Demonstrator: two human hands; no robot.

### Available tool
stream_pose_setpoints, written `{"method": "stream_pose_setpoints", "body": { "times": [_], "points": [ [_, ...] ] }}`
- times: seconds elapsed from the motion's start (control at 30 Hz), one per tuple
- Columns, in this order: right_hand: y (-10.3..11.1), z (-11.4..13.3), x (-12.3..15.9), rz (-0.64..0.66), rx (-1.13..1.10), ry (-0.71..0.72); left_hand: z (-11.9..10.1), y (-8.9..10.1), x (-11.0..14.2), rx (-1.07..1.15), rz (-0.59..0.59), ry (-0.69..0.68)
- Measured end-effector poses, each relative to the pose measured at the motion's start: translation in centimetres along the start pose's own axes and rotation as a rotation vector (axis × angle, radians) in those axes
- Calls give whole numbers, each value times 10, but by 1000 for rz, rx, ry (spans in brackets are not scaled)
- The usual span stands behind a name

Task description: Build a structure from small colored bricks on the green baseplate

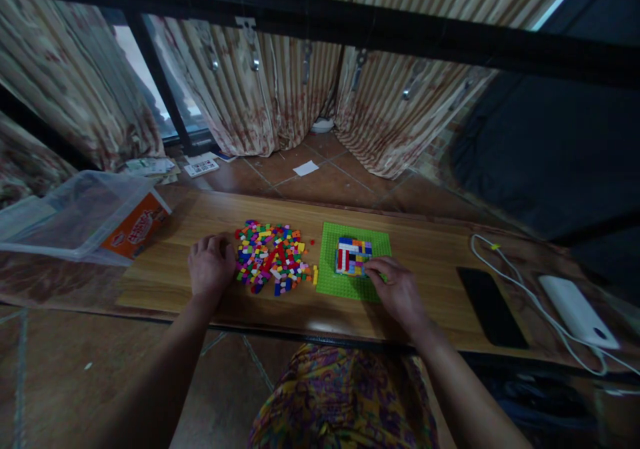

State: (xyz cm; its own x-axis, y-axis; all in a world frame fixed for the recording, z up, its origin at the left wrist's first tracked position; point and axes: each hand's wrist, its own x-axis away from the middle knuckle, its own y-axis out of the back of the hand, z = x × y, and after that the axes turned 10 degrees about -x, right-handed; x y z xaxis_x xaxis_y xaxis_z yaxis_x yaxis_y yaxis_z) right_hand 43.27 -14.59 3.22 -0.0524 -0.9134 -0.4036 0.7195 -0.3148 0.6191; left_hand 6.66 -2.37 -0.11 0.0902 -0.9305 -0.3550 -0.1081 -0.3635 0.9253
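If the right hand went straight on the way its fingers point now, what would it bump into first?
Most likely the small brick build on the green baseplate: the right hand has its fingers at the build's edge, though whether they touch is unclear.

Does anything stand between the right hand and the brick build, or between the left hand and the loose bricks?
Nothing visible does. The right hand is at the right side of the brick build on the green baseplate; the left hand is at the left edge of the loose bricks.
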Motion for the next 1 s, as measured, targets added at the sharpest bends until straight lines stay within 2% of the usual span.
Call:
{"method": "stream_pose_setpoints", "body": {
  "times": [0.33,0.63,0.83,1.0],
  "points": [
    [-2,-3,2,-23,30,27,-1,2,0,-2,-10,-4],
    [-8,-2,4,-111,-65,-63,-1,1,0,10,-18,-6],
    [-6,-8,10,-241,-214,-228,-1,1,1,-12,-3,-2],
    [-17,-21,12,-362,-284,-470,-1,1,0,3,-2,-4]
  ]
}}
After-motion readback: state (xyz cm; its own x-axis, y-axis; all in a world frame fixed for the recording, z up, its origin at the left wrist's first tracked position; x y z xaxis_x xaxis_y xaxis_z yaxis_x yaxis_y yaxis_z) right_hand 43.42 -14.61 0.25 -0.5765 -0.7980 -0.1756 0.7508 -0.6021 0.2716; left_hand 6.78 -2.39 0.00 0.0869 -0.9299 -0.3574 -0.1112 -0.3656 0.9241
